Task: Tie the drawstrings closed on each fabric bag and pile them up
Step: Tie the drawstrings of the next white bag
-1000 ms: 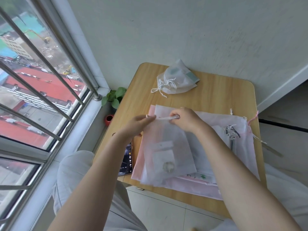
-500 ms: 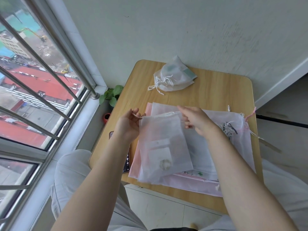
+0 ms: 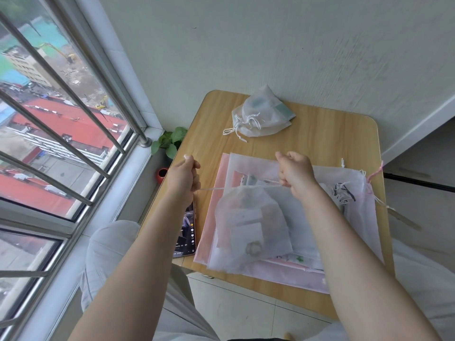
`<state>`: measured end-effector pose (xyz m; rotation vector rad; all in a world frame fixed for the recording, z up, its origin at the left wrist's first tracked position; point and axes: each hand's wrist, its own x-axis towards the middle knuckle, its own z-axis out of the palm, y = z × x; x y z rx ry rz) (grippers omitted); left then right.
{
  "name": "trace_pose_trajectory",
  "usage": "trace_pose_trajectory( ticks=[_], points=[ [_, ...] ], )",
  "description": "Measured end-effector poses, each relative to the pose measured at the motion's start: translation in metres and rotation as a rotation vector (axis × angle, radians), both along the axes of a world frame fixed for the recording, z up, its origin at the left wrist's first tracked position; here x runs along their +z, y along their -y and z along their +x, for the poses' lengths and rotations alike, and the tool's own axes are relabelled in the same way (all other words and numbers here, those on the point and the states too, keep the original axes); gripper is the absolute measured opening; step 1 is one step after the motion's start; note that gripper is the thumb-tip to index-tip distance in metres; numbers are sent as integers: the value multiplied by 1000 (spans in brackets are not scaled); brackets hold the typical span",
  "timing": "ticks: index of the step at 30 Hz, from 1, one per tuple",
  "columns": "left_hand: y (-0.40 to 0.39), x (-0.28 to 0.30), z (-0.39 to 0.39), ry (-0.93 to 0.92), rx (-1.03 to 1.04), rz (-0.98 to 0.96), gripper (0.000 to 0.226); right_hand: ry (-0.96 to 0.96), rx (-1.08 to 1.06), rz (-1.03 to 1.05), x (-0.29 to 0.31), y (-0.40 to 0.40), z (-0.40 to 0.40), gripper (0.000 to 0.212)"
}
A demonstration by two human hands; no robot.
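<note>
Table (image 3: 320,134): tied bags (image 3: 263,116) at 12 o'clock. Our white bag (image 3: 248,225) centre, atop flat stack (image 3: 344,217). Left hand (image 3: 183,177) and right hand (image 3: 295,172) each pinch drawstring (image 3: 211,189), taut. We risk snapping the cord or dragging the stack.

Wooden table (image 3: 320,134): bags (image 3: 263,114), phone (image 3: 186,232).

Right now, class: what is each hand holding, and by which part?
Each grips one drawstring end of the white bag: left hand out to the left, right hand at the mouth.
</note>
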<state>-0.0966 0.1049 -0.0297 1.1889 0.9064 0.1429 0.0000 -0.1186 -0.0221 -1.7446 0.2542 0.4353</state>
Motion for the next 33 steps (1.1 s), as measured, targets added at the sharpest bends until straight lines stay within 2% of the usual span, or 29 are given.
trace_pose_trajectory(
  ticks=[2, 4, 8, 10, 12, 16, 19, 21, 25, 28, 30, 31, 33],
  points=[
    [3, 1, 1, -65, -190, 381, 41, 202, 148, -278, 0, -5, -2, 42],
    [13, 2, 0, -67, -429, 697, 41, 351, 295, -428, 1, -13, -7, 36],
    [28, -1, 2, -207, -763, 982, 46, 462, 538, -624, 6, -22, -16, 19],
    [34, -4, 3, -275, -821, 1076, 53, 482, 652, -747, 11, -25, -18, 31],
    [38, -5, 3, -277, -823, 1124, 54, 473, 735, -874, 16, -29, -21, 45],
    [37, -3, 4, -266, -801, 1154, 55, 408, 739, -939, 20, -30, -25, 50],
    [32, -5, 3, -304, -745, 1095, 52, 413, 727, -849, 15, -27, -26, 51],
    [26, -5, 4, -273, -693, 1015, 50, 342, 746, -713, 12, -22, -22, 50],
    [18, 7, 6, 0, -524, 789, 38, 170, 835, -528, 25, -13, -13, 27],
    [22, 15, 11, 113, -333, 785, 21, 149, 892, -500, 36, -11, -7, 20],
    [21, 16, 10, 28, -197, 898, 29, 123, 998, -577, 45, -10, -5, 7],
    [18, 16, 8, -70, -173, 959, 29, 107, 1071, -640, 49, -9, -4, 9],
    [12, 18, 6, -248, -320, 1005, 24, 70, 1190, -756, 52, -7, -2, 17]
  ],
)
